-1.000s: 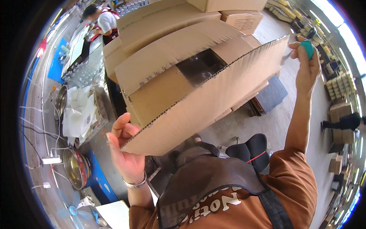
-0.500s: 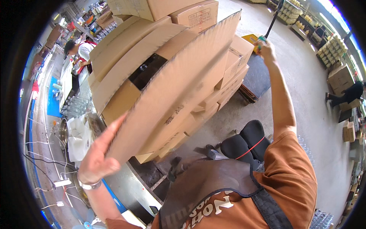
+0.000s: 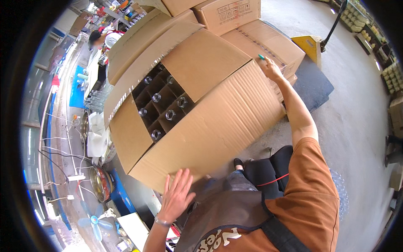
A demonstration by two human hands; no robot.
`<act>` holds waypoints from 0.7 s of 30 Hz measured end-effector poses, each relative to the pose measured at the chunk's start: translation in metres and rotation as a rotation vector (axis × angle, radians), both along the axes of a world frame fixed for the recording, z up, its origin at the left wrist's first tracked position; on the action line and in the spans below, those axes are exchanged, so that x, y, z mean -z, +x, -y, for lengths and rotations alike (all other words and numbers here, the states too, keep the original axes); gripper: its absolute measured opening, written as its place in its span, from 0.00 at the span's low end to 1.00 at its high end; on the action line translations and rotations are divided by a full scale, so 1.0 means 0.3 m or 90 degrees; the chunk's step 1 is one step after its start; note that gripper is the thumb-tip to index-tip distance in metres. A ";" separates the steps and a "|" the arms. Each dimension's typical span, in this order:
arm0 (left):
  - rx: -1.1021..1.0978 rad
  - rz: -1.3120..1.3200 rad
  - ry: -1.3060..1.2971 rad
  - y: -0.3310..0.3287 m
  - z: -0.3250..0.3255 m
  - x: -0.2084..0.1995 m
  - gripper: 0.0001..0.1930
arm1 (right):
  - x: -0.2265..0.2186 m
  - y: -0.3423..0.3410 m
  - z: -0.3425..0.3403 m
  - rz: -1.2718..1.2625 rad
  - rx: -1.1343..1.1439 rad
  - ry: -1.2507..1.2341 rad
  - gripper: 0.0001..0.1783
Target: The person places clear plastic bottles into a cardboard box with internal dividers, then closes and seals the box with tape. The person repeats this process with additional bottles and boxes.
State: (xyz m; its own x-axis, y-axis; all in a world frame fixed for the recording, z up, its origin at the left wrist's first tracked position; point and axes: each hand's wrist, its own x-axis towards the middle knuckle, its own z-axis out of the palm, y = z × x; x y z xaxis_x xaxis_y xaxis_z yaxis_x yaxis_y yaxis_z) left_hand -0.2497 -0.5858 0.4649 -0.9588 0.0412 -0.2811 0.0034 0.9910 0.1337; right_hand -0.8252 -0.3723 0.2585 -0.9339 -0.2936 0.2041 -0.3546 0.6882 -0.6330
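Note:
A large cardboard box (image 3: 210,50) stands opened in front of me. Through the gap between its side flaps, clear glass bottles (image 3: 170,114) show their mouths between dark cardboard dividers. The near flap (image 3: 218,130) is folded out and hangs down toward me. My left hand (image 3: 177,195) lies on the lower left part of that flap, its fingers spread. Beyond the box's right corner my right hand (image 3: 272,69) is closed round a small teal-green object (image 3: 261,57). Only one end of it shows, so its kind is unclear.
Further cartons (image 3: 228,14) are stacked behind and right of the box. A yellow pallet jack (image 3: 308,48) stands at the far right. On the left runs a workbench with cables, a metal pan (image 3: 100,185) and a blue fan (image 3: 95,220). A co-worker (image 3: 111,38) is at its far end.
The near flap has swung from upright down toward me, uncovering the bottles. My left hand moved right and down along with it. My right hand came in closer to the box.

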 end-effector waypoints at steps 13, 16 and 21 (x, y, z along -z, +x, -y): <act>-0.128 -0.228 -0.034 -0.223 0.143 0.118 0.35 | -0.460 0.192 0.011 -0.055 -0.153 -0.291 0.16; -0.123 -0.272 -0.061 -0.241 0.140 -0.004 0.33 | -0.737 0.474 0.144 -0.080 -0.289 -0.311 0.15; -0.073 -0.313 -0.118 -0.343 0.188 -0.125 0.33 | -0.712 0.774 0.372 -0.465 -0.660 -0.237 0.17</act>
State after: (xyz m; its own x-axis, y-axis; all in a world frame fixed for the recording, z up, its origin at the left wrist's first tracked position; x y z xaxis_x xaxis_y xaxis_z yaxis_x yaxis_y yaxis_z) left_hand -0.3525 -0.6421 0.5025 -0.9745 -0.0786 0.2102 -0.0878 0.9955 -0.0345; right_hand -0.5929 -0.4840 0.4721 0.0467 -0.6173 0.7853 -0.9461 -0.2796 -0.1635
